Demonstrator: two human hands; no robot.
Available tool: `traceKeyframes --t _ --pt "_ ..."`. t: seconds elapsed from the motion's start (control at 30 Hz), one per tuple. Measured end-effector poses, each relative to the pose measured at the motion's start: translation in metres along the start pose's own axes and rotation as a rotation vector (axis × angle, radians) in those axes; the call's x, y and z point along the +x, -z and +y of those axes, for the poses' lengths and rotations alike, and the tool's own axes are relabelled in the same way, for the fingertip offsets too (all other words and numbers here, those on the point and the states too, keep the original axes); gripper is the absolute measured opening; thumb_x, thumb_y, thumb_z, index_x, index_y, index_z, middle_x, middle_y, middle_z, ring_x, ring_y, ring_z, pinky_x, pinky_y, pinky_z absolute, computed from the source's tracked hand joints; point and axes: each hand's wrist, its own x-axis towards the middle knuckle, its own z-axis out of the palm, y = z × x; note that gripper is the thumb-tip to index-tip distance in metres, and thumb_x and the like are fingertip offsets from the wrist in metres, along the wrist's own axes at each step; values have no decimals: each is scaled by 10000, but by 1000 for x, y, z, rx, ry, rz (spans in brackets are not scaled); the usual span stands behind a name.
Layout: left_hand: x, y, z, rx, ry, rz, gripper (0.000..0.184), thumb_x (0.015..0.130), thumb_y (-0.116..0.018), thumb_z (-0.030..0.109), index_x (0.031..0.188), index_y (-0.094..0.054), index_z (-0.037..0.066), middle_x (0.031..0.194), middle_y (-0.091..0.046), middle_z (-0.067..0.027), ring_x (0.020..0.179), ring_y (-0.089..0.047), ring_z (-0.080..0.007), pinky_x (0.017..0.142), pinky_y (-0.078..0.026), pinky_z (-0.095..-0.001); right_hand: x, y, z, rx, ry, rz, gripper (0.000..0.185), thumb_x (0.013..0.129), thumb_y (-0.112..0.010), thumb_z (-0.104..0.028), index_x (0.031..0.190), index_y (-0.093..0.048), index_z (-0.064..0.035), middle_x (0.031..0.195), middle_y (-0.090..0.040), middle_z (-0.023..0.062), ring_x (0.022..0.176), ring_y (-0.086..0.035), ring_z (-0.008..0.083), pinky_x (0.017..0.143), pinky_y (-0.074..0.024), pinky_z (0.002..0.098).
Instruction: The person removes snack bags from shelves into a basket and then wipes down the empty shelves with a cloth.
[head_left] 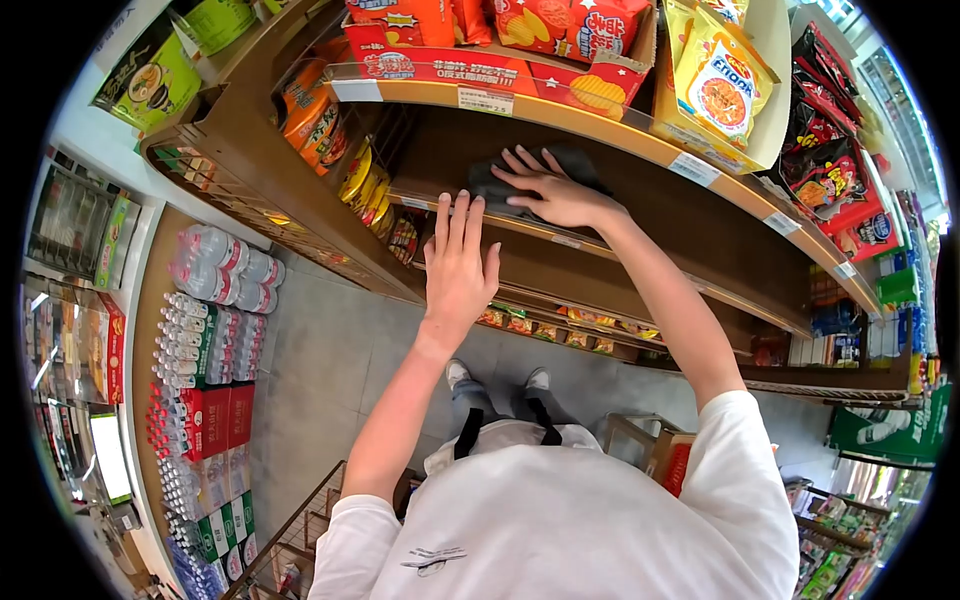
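Observation:
My right hand lies with spread fingers on a dark grey cloth, pressing it against a brown shelf board. The cloth is bunched around and behind the fingers. My left hand rests with straight fingers at the front edge of the same shelf, close to a clear label strip. Nothing shows in the left hand, though its palm faces away from me.
Red snack bags in a red display box and yellow noodle bags stand on the shelf above. Yellow packets sit left on the shelf. Bottled water packs line the left side. A wire rack is at lower left.

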Motion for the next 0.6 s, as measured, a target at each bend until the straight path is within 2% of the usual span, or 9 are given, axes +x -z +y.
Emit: traceKeyframes --t 0.07,0.17,0.2,0.27,0.33,0.4,0.43,0.5,0.6 --pt "0 0 0 11 -15 11 581 874 -614 165 1395 -392 37 1445 -385 -154 1403 -275 -355 987 -398 -502 15 -1 4 56 -36 40 556 1008 -410 -395 1488 -307 -135 1584 -154 116 1475 -57 262 1191 -47 466" --pt "1 1 2 39 -10 6 578 870 -623 164 1388 -399 40 1436 -392 -159 1396 -286 -359 995 -390 -502 30 -16 33 -51 -130 305 574 1018 -351 -416 1480 -297 -80 1566 -202 153 1469 -103 277 1183 -83 448" --pt "1 0 1 38 -20 3 578 870 -623 164 1388 -399 40 1436 -392 -159 1396 -286 -359 995 -390 -502 26 -15 40 -50 -138 312 574 1018 -351 -416 1480 -297 -80 1566 -202 153 1469 -103 277 1183 -83 448" --pt "0 -3 0 90 -31 27 586 866 -618 196 1389 -402 42 1441 -388 -143 1398 -291 -330 917 -414 -472 11 -13 53 -6 -372 306 558 1015 -328 -400 1432 -368 -31 1552 -237 164 1454 -156 293 1167 -142 439" --pt "0 -5 2 85 -29 32 579 871 -611 202 1386 -401 44 1441 -388 -142 1395 -293 -332 921 -409 -480 -18 -11 61 -4 -435 265 574 1013 -322 -398 1458 -313 -34 1555 -222 170 1456 -145 298 1173 -125 437" --pt "1 -4 7 51 -1 33 563 874 -616 161 1379 -400 41 1430 -396 -159 1392 -291 -363 992 -391 -504 -50 -15 61 -16 -467 342 601 1016 -320 -402 1497 -224 -55 1573 -165 163 1467 -97 294 1183 -95 431" --pt "1 -5 7 58 0 34 556 877 -610 167 1377 -399 42 1430 -395 -156 1390 -293 -363 985 -398 -496 -62 -12 57 -15 -467 340 601 1016 -320 -402 1497 -224 -55 1573 -165 163 1467 -97 294 1183 -95 431" --pt "3 -6 9 61 10 39 551 880 -605 169 1375 -399 42 1436 -391 -154 1395 -286 -359 984 -393 -515 -79 -3 48 18 -521 96 627 1026 -284 -435 1528 -127 -92 1600 -35 126 1480 -1 248 1189 -47 410" --pt "3 -8 22 99 61 46 551 884 -595 174 1383 -398 48 1452 -377 -150 1406 -269 -351 1001 -357 -561 -78 3 41 16 -529 40 641 1023 -270 -456 1532 -110 -101 1602 -14 124 1480 25 248 1188 -16 413"
